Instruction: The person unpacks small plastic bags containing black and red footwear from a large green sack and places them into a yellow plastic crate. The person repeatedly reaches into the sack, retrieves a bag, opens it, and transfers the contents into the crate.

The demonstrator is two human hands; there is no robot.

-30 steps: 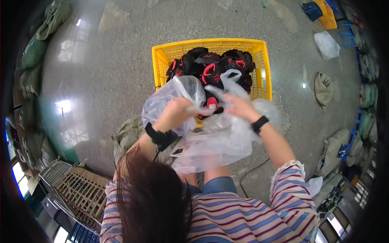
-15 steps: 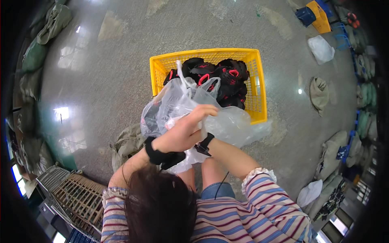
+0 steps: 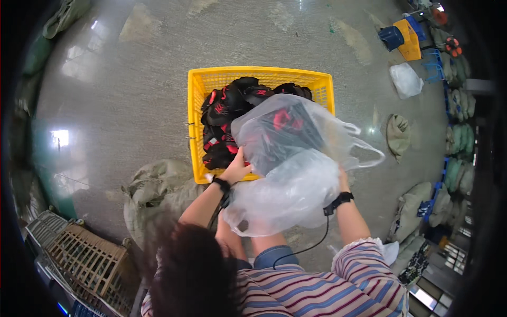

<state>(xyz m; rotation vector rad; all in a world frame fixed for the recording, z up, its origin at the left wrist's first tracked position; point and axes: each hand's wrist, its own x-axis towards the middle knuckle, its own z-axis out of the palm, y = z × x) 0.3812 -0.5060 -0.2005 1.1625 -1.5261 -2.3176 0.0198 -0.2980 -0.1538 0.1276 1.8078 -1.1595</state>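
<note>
A large clear plastic bag (image 3: 288, 182) is spread between my two hands, over the front right of a yellow basket (image 3: 264, 70). My left hand (image 3: 236, 169) is closed on the bag's left edge, by the basket's front rim. On the other side my right hand (image 3: 343, 182) grips the bag, its fingertips covered by the plastic. The bag's loop handles (image 3: 367, 150) stick out to the right. Black shoes with red details (image 3: 227, 105) are heaped in the basket. Black and red show through the bag; I cannot tell whether that is inside it or underneath.
A crumpled greenish sack (image 3: 158, 185) lies left of my legs, with a slatted rack (image 3: 84, 253) beyond it. On the right are a tan sack (image 3: 397, 134), a white bag (image 3: 406, 80) and a blue bucket (image 3: 391, 38). Stuffed sacks line both sides. A cord (image 3: 311, 245) hangs from my right wrist.
My hands, crossed close together over the bunched plastic before, are now apart. The bag has been spread and shifted right, with its handles now pointing right. More shoes show at the basket's left.
</note>
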